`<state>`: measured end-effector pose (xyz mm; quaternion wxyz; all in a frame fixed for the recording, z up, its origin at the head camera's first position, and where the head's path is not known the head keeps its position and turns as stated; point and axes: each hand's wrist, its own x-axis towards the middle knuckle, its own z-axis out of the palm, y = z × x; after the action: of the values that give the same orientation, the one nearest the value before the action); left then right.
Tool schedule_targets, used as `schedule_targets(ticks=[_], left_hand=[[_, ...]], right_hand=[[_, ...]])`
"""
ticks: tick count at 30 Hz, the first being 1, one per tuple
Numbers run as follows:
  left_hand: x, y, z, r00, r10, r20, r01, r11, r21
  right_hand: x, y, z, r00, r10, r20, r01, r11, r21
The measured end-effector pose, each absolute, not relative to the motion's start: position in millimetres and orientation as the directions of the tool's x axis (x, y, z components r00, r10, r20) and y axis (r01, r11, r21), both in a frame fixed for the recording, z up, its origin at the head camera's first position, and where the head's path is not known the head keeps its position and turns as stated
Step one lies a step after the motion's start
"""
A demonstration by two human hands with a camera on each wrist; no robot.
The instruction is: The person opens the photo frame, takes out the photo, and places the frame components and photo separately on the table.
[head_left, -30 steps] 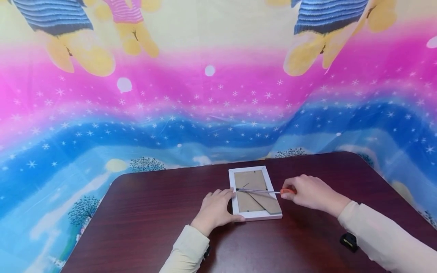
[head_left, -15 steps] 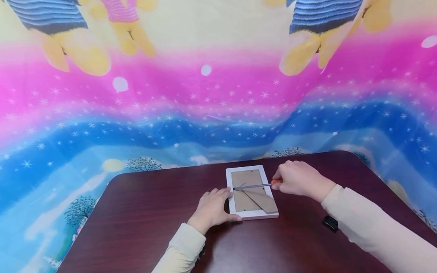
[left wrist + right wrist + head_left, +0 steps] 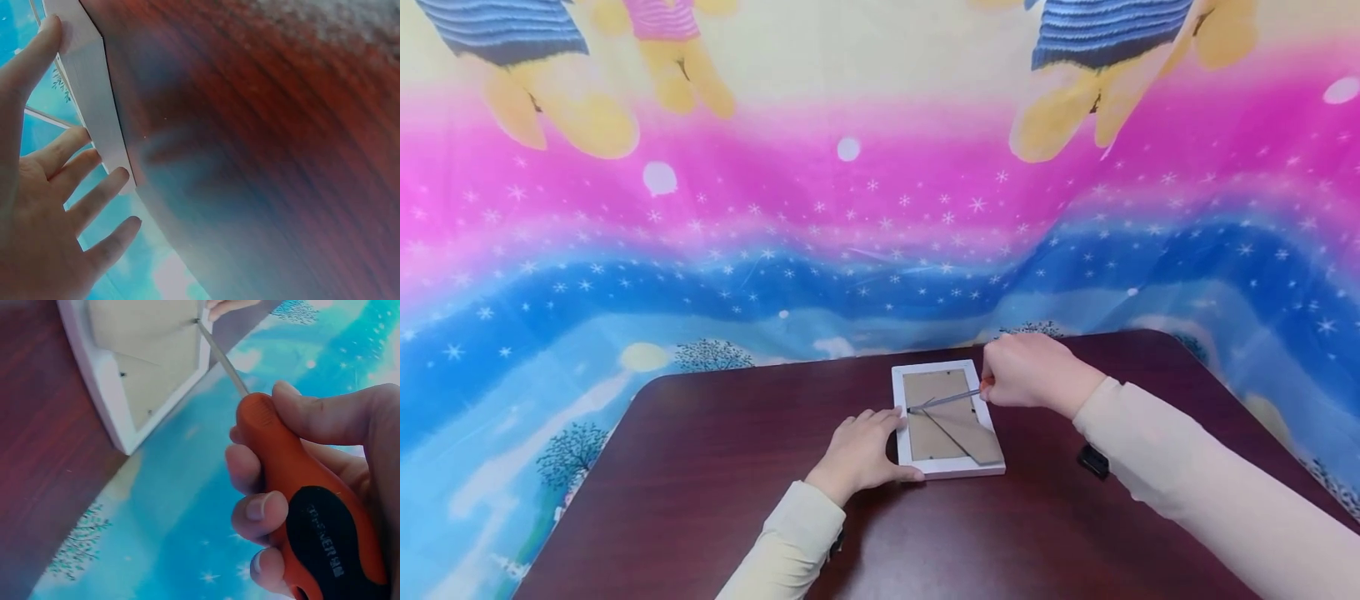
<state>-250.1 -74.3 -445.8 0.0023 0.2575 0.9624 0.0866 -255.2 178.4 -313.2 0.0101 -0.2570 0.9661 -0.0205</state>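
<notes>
A white picture frame (image 3: 901,446) lies face down on the dark wooden table, its brown backboard (image 3: 925,437) and folded stand leg (image 3: 976,440) facing up. Along its left side, my left hand (image 3: 859,454) touches the frame with spread, mostly straight fingers; the thumb is at the near edge. My right hand (image 3: 1033,371) grips a screwdriver (image 3: 300,469) by its orange and black handle. In the right wrist view, the metal shaft (image 3: 226,362) slants across to a small dark tab (image 3: 196,321) at the backboard's far edge, the tip right on it.
The reddish-brown table (image 3: 715,483) has rounded far corners. Behind it hangs a colourful cloth (image 3: 820,200) with snowflakes and cartoon bears, reaching down past the table's edges. More small dark tabs (image 3: 122,374) line the backboard's rim.
My right hand has swung away from me and to the left, turning the screwdriver's handle end farther back while its tip stays at the frame's left edge. The left hand keeps its place on the frame.
</notes>
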Motion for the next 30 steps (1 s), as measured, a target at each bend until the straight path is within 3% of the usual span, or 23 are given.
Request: schedule_targets(ticks=[15,30], left_hand=[[-250.5,-72.7,-448.0,-0.866,0.497,0.045,0.495,0.844,0.208],[-247.7,-74.7,-445.0,-0.862,0.504,0.049,0.503,0.839,0.208]], right_hand=[[-268.1,136.1,-282.2,-0.876,-0.469,-0.109,-0.481,0.863,0.155],[-258.2,91.8,-273.1,-0.869,-0.481,-0.112,-0.488,0.8,0.349]])
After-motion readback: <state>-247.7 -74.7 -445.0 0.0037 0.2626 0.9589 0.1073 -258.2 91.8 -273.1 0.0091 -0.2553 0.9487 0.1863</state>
